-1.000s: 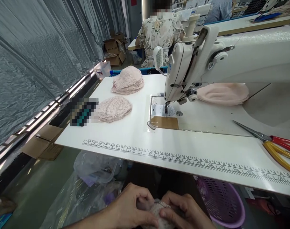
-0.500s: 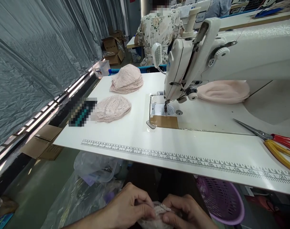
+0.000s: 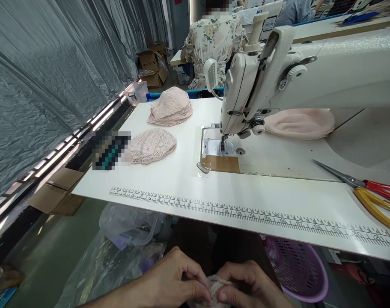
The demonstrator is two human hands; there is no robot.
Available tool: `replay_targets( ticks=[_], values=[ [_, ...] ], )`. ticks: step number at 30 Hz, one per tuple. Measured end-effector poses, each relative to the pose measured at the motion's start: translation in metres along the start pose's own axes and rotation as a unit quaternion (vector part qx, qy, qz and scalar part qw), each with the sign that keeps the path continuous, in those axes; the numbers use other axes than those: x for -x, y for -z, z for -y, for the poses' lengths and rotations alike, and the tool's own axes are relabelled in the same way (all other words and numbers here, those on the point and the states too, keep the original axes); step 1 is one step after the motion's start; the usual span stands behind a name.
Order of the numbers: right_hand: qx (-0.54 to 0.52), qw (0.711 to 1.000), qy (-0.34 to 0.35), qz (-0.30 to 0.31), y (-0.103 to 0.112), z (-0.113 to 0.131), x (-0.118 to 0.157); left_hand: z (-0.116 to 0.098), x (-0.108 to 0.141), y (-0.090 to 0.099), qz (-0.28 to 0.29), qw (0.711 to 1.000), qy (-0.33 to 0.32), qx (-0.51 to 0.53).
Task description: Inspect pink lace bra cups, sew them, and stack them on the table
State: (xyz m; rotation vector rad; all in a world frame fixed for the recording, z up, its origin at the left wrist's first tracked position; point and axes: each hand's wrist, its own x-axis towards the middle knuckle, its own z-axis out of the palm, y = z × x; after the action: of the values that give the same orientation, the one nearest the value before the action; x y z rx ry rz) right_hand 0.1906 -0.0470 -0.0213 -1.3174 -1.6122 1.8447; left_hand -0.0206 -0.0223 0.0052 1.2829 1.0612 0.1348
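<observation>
Low in the view, over my lap, my left hand (image 3: 178,280) and my right hand (image 3: 246,282) both pinch a pale pink lace piece (image 3: 215,287). It is bunched between the fingertips, and its lower part runs out of the frame. On the white table (image 3: 169,182) above the hands lie two stacks: a lace stack (image 3: 153,146) and, behind it, a second stack of pale pink cup-shaped pieces (image 3: 171,106). To their right stands a white sewing machine (image 3: 239,94), its presser foot (image 3: 223,143) over the metal plate.
Scissors (image 3: 358,184) with red and yellow handles lie at the table's right. Pink fabric (image 3: 300,123) rests under the machine arm. Below the table edge are a purple basket (image 3: 300,269) and a clear plastic bin (image 3: 130,222). A person in a floral top (image 3: 210,42) sits ahead.
My fingers have shifted slightly on the lace piece, and the left fingertips sit a little lower and closer to the right hand. The stacks and machine look unchanged.
</observation>
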Motion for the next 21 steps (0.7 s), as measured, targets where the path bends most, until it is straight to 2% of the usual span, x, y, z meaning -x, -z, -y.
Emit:
replay_targets(
  ticks=[6, 11, 17, 21],
  values=[
    [0.009, 1.000, -0.003, -0.008, -0.002, -0.005, -0.004, 0.004, 0.000, 0.001, 0.001, 1.000, 0.011, 0.012],
    [0.008, 1.000, -0.008, -0.015, 0.001, 0.002, -0.004, 0.008, -0.001, 0.003, 0.006, 0.999, 0.023, -0.029],
    [0.048, 0.998, -0.019, -0.022, 0.003, 0.007, 0.000, 0.003, -0.001, 0.002, 0.009, 0.999, 0.015, -0.038],
    [0.024, 0.999, -0.044, 0.006, 0.002, 0.007, -0.002, 0.001, 0.000, 0.000, -0.010, 0.999, 0.016, -0.047]
  ],
)
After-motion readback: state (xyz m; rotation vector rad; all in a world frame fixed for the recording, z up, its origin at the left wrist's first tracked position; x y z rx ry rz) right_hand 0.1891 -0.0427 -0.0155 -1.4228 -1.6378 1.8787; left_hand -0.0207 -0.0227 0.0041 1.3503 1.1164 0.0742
